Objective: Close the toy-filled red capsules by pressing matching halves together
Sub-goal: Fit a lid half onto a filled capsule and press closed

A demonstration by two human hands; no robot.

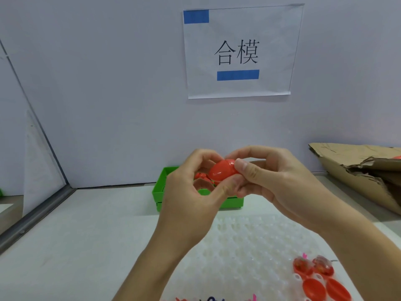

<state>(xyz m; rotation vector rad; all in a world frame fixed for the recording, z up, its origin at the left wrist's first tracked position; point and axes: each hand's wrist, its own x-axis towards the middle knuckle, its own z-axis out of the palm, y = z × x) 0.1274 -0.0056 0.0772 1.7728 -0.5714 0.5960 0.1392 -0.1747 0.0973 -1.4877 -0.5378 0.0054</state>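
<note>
Both hands hold one red capsule (pixel 222 169) up in front of me, above the table. My left hand (pixel 191 192) curls its fingers and thumb round the capsule's left and underside. My right hand (pixel 271 177) pinches its right end with thumb on top and fingers behind. Whether the capsule's halves are fully joined is hidden by the fingers. On a white dimpled tray (pixel 245 246) at the lower right sit two filled open capsule halves (pixel 312 266) and two empty red halves (pixel 325 288).
A green bin (pixel 159 190) holding red capsules stands behind my hands against the white wall. A torn cardboard box (pixel 358 168) lies at the right. A paper sign (pixel 238 51) hangs on the wall. Small coloured toys (pixel 214 299) peek in at the bottom edge.
</note>
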